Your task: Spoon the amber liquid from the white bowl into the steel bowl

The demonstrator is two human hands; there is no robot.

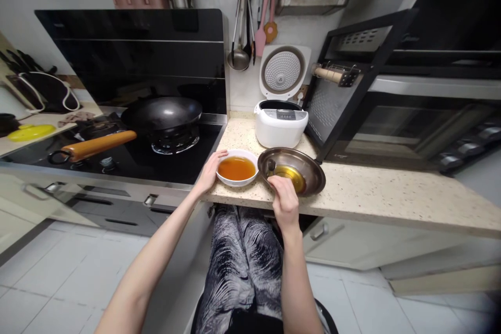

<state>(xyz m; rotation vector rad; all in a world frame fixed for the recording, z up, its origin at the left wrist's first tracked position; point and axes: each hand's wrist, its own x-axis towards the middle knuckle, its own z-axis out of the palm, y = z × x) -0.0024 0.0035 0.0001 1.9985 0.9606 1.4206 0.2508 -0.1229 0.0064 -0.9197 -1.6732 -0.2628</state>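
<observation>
A white bowl (221, 179) of amber-brown liquid stands near the counter's front edge. My left hand (212, 169) holds it by its left side, fingers at the rim. Just right of it, a wide metal bowl (314, 175) sits slightly tilted, with yellow, oil-like liquid (293, 176) inside. Over that bowl's near rim, my right hand (285, 199) is closed in a pinch on a small spoon (271, 166). Its dark head shows above the fingers, and most of the handle is hidden by my hand.
Behind the bowls is a white rice cooker (279, 130) with its lid raised. A wok (166, 114) rests on the gas stove at left, its wooden handle (104, 145) pointing outward. An oven (422, 130) stands right. Utensils, including a ladle (238, 60), hang on the wall.
</observation>
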